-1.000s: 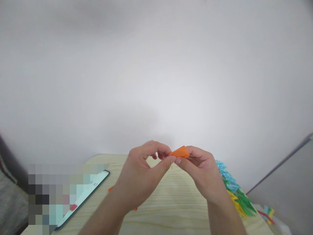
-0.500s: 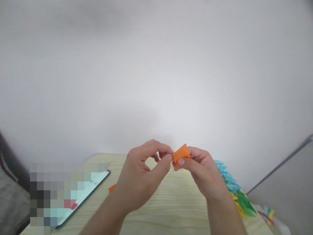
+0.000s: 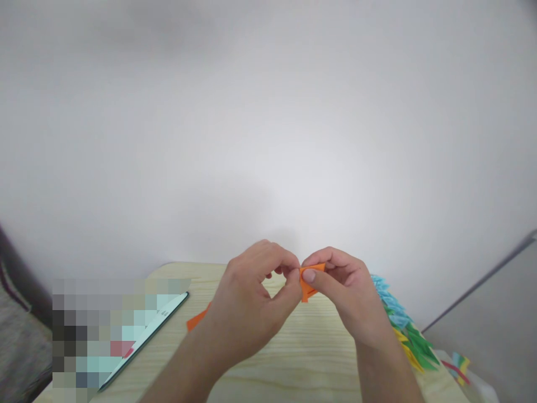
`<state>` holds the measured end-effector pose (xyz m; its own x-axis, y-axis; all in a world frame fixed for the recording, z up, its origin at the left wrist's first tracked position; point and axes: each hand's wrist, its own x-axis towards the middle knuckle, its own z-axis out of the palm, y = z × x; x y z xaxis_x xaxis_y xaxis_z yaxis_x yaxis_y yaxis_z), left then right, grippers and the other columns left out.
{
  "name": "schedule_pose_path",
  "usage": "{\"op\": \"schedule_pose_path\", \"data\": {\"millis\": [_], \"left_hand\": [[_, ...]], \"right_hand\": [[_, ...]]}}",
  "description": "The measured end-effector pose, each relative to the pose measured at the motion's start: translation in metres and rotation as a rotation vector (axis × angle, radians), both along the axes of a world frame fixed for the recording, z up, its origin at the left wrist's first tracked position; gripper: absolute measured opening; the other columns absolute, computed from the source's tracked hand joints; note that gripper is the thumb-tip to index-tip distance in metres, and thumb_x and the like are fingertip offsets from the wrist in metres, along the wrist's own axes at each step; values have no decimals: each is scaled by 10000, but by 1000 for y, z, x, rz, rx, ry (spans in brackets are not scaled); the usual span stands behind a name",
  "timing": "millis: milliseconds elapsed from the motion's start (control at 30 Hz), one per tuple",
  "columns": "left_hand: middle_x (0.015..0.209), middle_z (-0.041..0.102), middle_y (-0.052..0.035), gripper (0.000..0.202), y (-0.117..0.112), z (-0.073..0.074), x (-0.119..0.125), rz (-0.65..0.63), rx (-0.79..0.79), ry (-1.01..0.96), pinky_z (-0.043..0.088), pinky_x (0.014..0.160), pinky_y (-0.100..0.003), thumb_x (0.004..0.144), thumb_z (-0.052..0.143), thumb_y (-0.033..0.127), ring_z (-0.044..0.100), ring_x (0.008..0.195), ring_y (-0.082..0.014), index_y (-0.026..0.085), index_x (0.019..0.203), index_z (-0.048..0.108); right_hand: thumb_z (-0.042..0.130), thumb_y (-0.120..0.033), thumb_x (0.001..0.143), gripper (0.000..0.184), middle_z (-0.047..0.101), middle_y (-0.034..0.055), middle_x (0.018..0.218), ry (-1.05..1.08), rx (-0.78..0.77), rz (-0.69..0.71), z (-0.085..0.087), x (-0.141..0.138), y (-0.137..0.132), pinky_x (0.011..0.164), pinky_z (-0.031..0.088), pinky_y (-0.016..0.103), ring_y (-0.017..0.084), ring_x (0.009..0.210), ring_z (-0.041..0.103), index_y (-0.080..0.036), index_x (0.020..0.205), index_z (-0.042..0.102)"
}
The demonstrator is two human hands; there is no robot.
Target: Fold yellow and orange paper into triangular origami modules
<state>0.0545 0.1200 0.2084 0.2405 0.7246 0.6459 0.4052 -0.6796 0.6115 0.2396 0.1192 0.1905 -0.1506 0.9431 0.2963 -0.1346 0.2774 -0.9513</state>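
A small folded piece of orange paper (image 3: 309, 290) is held above the table between my two hands. My left hand (image 3: 260, 296) pinches its left corner between thumb and forefinger. My right hand (image 3: 342, 288) grips it from the right, thumb pressed flat on the near face and fingers behind. A second orange paper (image 3: 198, 319) lies on the table, partly hidden by my left wrist.
The pale wood-grain table (image 3: 302, 358) meets a white wall (image 3: 268, 140). On the left lies a tablet or phone (image 3: 146, 338), partly pixelated. Folded blue paper pieces (image 3: 390, 302), with green and yellow ones, line the right edge. Beyond is a whitish container (image 3: 482, 386) with coloured strips.
The orange paper has turned in my fingers, its upper corner tipping down to the right. My left hand has shifted slightly right, baring more of the orange paper on the table.
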Motion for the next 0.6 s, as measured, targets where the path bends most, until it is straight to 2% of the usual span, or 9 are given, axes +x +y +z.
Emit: {"op": "schedule_pose_path", "data": {"millis": [300, 600], "left_hand": [[750, 666, 40, 136, -1, 2, -1, -55, -68, -15, 479, 705, -288, 909, 611, 171, 588, 726, -121, 215, 787, 655], [718, 664, 32, 136, -1, 3, 0, -33, -47, -36, 475, 685, -293, 881, 622, 165, 581, 697, -129, 218, 761, 659]], "right_hand": [[817, -277, 869, 90, 749, 24, 785, -35, 20, 9, 4, -1, -4, 701, 545, 285, 162, 728, 686, -194, 873, 783], [832, -286, 860, 96, 751, 23, 783, 11, -3, 46, 4, -1, -3, 699, 557, 291, 163, 726, 687, -203, 880, 788]]}}
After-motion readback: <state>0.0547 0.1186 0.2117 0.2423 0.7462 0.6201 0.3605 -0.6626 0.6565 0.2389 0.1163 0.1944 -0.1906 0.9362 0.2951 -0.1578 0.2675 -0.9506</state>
